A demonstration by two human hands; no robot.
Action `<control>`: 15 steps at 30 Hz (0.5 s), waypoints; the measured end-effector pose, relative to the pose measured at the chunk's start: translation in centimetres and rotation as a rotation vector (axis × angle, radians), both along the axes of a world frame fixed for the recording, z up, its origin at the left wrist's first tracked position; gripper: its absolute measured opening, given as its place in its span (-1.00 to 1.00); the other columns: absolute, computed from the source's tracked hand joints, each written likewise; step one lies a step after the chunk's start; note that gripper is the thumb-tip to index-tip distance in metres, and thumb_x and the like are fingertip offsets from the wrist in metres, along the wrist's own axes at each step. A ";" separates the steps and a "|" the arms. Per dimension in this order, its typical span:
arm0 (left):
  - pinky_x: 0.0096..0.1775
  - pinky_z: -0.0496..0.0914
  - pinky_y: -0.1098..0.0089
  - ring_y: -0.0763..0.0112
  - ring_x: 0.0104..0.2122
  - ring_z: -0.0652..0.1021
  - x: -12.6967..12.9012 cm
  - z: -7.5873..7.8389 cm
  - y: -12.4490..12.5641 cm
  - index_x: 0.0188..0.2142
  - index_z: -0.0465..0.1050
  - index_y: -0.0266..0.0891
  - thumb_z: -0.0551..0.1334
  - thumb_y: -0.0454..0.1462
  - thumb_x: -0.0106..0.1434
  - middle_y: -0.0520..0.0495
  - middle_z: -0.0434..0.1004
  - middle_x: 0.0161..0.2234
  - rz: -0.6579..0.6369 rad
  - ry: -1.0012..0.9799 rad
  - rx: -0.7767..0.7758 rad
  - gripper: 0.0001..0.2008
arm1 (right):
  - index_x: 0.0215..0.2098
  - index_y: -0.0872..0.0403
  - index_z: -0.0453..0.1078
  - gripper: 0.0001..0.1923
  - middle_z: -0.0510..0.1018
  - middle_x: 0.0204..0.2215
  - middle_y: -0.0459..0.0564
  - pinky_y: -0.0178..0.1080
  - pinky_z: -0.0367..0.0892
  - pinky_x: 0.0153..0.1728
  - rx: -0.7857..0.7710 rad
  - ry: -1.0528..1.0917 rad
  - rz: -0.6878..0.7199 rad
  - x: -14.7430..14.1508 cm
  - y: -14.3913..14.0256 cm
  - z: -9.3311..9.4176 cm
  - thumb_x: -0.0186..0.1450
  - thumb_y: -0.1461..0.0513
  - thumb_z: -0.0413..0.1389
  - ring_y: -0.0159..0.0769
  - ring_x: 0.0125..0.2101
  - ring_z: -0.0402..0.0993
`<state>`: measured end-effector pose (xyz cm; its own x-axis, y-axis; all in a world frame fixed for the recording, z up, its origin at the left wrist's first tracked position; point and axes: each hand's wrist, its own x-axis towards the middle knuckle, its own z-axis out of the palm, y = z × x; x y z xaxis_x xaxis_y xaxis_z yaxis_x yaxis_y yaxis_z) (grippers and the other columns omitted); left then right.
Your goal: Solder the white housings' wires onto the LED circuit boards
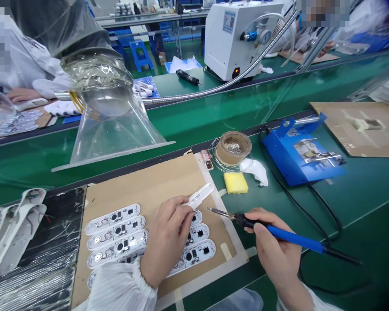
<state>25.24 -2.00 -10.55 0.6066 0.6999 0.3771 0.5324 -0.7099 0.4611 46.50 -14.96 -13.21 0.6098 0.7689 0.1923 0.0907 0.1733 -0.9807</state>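
Head view recorded the left hand (167, 237) pinching white tweezers (199, 195) over rows of circuit boards (116, 235) on a cardboard mat (155, 181); the wrist hid several boards. Right hand (275, 250) gripped a blue soldering iron (278, 233), tip over the mat's taped right edge, bare green bench (359, 190) beyond.

No text can be read anywhere in the frame. The white box-shaped machine (228, 39) at the upper middle carries a small blue-and-white label (228, 21) on its front, but its print is too small and blurred to make out. The white elongated circuit boards (116, 235) at the lower left show black chips and round contacts, with no legible markings. The blue metal soldering-iron stand (298, 157) at the right bears a pale sticker (309, 151) whose print cannot be made out either.
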 end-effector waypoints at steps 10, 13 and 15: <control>0.11 0.54 -0.07 0.03 0.18 0.53 -0.3 -0.3 -0.6 -0.25 0.56 -0.15 0.16 -0.32 0.51 -0.23 0.41 0.24 0.042 0.064 -0.235 -0.78 | -0.12 -0.08 0.66 -0.85 0.60 -0.31 -0.01 -0.31 0.44 -0.49 -0.039 0.008 0.056 -0.7 -0.4 -0.5 0.46 0.23 0.21 -0.28 -0.42 0.53; 0.14 0.51 -0.13 0.00 0.22 0.49 -0.3 -0.5 -0.7 -0.26 0.55 -0.15 0.15 -0.32 0.52 -0.22 0.38 0.25 0.047 0.060 -0.249 -0.77 | -0.14 -0.08 0.65 -0.85 0.60 -0.33 -0.04 -0.34 0.44 -0.48 -0.050 -0.013 0.060 -0.9 -0.3 -0.4 0.45 0.25 0.22 -0.31 -0.43 0.52; 0.14 0.50 -0.14 0.00 0.22 0.49 -0.3 -0.6 -0.7 -0.26 0.54 -0.15 0.15 -0.32 0.52 -0.22 0.38 0.25 0.050 0.060 -0.251 -0.77 | -0.15 -0.08 0.65 -0.84 0.60 -0.34 -0.05 -0.34 0.44 -0.48 -0.056 -0.024 0.068 -1.0 -0.2 -0.2 0.45 0.25 0.21 -0.33 -0.44 0.52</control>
